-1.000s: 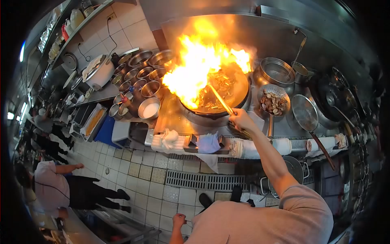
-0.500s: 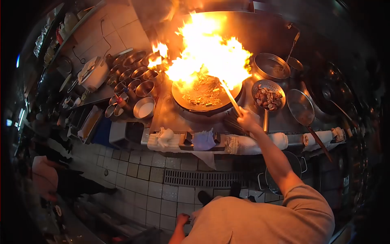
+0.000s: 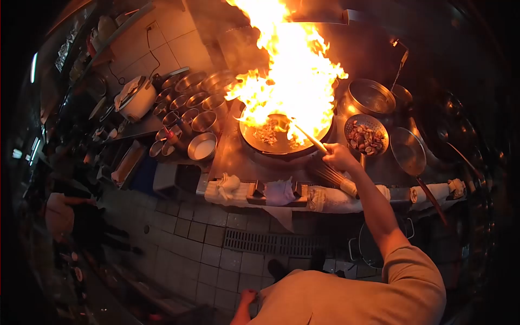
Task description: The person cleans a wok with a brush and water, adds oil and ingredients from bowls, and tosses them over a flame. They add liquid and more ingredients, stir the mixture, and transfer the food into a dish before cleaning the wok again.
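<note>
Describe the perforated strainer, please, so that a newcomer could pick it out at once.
Find the flaming wok. Immediately to its right sits the round, perforated strainer. Unlike the long-handled skimmer farther right, it holds brown food pieces.

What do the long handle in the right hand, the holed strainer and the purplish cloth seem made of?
The handle: probably wood, pale and plain, though the orange light leaves it open. The strainer: likely steel, perforated, with a dull metallic sheen. The purplish cloth: matte fabric, rumpled into soft folds.
</note>
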Demonstrator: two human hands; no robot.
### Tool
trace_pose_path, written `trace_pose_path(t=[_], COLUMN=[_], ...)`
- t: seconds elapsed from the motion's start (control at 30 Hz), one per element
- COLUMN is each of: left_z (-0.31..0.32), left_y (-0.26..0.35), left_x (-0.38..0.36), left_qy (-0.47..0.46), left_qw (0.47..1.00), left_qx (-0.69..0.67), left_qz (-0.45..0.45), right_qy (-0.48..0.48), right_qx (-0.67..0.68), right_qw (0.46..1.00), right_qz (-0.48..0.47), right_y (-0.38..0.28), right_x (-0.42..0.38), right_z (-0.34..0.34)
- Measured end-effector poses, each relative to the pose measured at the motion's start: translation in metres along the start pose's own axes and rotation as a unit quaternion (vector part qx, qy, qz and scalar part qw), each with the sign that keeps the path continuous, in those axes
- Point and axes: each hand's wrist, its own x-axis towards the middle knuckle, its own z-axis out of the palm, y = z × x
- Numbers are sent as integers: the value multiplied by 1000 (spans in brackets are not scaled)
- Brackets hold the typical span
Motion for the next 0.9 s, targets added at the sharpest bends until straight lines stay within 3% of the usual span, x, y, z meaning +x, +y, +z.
trace_pose_path(t=[0.03, 0.07, 0.1, 0.17, 0.23, 0.3, 0.37, 0.4, 0.43, 0.47, 0.53, 0.57, 0.6, 0.63, 0.7, 0.77, 0.83, 0.9], left_z=[-1, -4, -6, -2, 8, 16, 20, 20, 19, 12, 5, 5, 8, 9, 9, 5, 3, -5], left_y=[0, 1, -1, -16, -46, -72, -85, -80, -73, -51, -28, -22, -24, -25, -27, -24, -31, -27], left_x=[-5, -6, -7, -13, -4, 10, 17, 12, 8, -7, -23, -25, -18, -13, 1, 17, 40, 37], left_qy=[5, 7, -11, -56, -37, -22, -95, -96, -82, -67, -41, -18, -20, -14, -10, -2, 1, 4], left_qw=[1000, 1000, 1000, 997, 998, 996, 944, 944, 970, 984, 995, 999, 999, 999, 999, 997, 1000, 996], left_qx=[-4, -4, -8, -13, 37, 85, 277, 276, 221, 163, 87, 15, 14, 17, 24, 68, -12, -87], left_qz=[6, 5, -14, -55, -18, 23, 150, 151, 63, -26, -31, -39, -36, -33, -30, 27, 9, -12], right_qy=[-21, -30, -31, 58, 55, -5, -23, -31, -38, -46, -49, -41, -34, -33, -50, -37, 90, 103], right_qx=[21, 23, 24, -106, -99, -237, -300, -316, -331, -301, -274, -196, -117, -119, 20, 185, 207, 221], right_qw=[997, 995, 995, 992, 993, 971, 954, 948, 943, 952, 960, 979, 989, 989, 997, 978, 970, 963], right_qz=[77, 95, 96, 23, 26, 20, 9, 14, 18, 20, 17, -34, -83, -81, 51, 90, 94, 111], right_y=[-11, -10, -8, -7, -5, 0, -3, -12, -26, -44, -41, -20, -5, 0, 9, 20, 32, 8], right_x=[18, 36, 45, 46, 18, -17, -52, -71, -91, -117, -147, -154, -155, -142, -95, -47, -11, 4], right_z=[5, 17, 33, 57, 62, 45, 3, -15, -31, -48, -59, -61, -58, -53, -41, -22, 14, 47])
